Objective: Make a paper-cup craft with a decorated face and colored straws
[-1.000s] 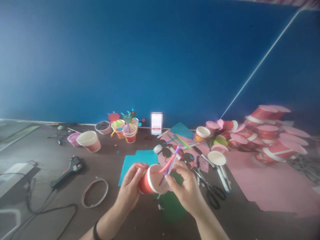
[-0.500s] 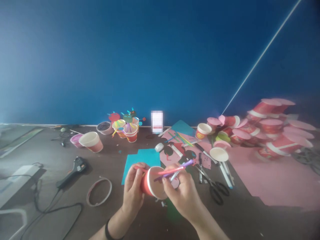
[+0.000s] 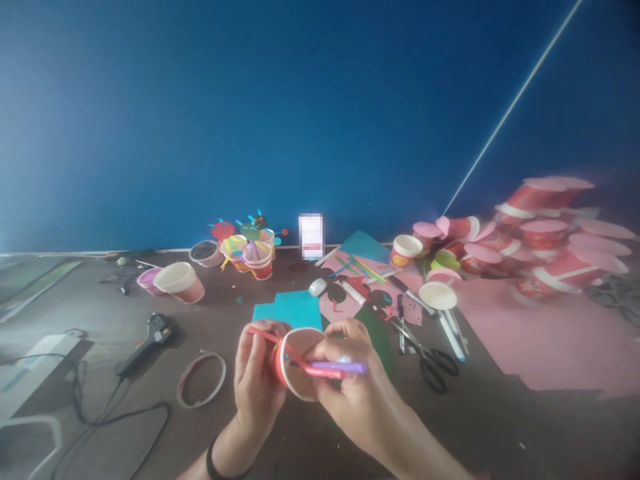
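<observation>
My left hand (image 3: 257,377) is wrapped round a red paper cup (image 3: 278,363), tilted so that its white-rimmed mouth faces right and towards me. Pinched in my right hand (image 3: 353,380) are a purple straw (image 3: 345,367) and a red straw (image 3: 325,373), their outer ends pointing right. The red one bends at the cup's rim and runs on to my left thumb. My right fingertips are at the cup's mouth and partly hide its inside. Behind my hands lie blue paper (image 3: 287,308) and a piece of green paper (image 3: 380,337).
Black-handled scissors (image 3: 433,370), markers (image 3: 451,337) and pink paper (image 3: 540,353) lie to the right, below stacked red cups (image 3: 543,233). A glue gun (image 3: 150,340) with its cord, a tape ring (image 3: 201,380) and a white cup (image 3: 180,283) stand left. Decorated cups (image 3: 257,260) stand behind.
The cup and both hands have shifted a little left. My right fingers have moved into the cup's mouth, and the straws' outer ends have swung down. The red straw now bends over the rim.
</observation>
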Demonstrator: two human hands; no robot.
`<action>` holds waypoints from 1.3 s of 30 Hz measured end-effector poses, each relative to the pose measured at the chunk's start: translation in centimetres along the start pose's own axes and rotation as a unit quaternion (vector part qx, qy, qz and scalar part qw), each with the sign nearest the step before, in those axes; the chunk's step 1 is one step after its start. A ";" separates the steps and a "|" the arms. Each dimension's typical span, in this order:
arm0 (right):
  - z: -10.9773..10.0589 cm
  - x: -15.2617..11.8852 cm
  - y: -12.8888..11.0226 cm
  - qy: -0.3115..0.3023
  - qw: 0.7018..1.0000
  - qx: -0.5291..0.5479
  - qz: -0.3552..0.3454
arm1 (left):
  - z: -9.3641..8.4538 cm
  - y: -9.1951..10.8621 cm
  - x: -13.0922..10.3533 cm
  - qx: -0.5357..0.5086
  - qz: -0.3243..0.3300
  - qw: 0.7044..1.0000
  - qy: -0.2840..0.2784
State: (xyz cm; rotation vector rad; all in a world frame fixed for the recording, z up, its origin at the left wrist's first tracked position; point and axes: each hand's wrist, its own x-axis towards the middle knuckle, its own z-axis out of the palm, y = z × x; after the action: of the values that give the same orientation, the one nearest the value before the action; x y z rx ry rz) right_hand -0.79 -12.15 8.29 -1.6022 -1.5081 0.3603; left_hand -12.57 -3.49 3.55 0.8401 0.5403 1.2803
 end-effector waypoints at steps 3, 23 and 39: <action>-0.2 0.3 -0.4 -0.005 1.000 -0.004 -0.002 | -0.1 0.2 -0.2 0.013 -0.001 1.000 0.008; -1.5 0.6 -1.9 -0.047 0.998 0.043 -0.030 | 0.3 1.0 -1.3 0.078 0.109 0.987 -0.085; -1.1 0.6 -1.5 -0.059 0.998 0.023 -0.024 | 0.8 1.2 -2.0 0.088 0.114 0.988 -0.056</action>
State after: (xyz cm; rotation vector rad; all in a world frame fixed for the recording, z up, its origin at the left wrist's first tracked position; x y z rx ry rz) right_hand -0.82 -12.25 10.27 -1.5299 -1.6117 0.4659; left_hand -13.15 -5.55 4.73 1.1411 0.4820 1.3973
